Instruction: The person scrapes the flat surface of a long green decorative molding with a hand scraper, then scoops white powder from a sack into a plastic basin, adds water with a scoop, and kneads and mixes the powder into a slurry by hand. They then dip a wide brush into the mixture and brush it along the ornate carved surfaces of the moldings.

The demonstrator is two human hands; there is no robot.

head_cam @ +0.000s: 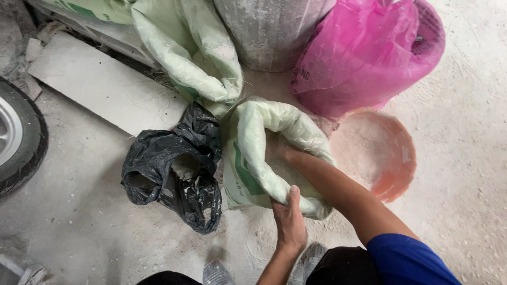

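Fingers of the left hand [289,215] close over the rolled rim of a pale green sack [253,153], thumb outside and pointing up, pinching the near edge so the mouth stays spread and the soft wall does not fold inward. The right hand [275,150] is plunged into the same opening; its fingers lie below the rim in pale powder, so whether they are open or curled cannot be told. The right forearm crosses the mouth from the lower right, its blue sleeve [409,261] at the frame corner.

The sack stands upright on the dusty concrete floor [465,158], just ahead of the person's feet, its top rolled down into a thick cuff, which lowers the wall and shortens the reach. Touching its right side is an orange basin [385,158], dusted with white powder inside. Against its left side slumps a crumpled black plastic bag [174,169]. Behind stand a second green sack [195,53], a grey drum [269,31] and a pink plastic bag [369,53]. A white slab [100,84] and a tyre [18,137] lie at left.
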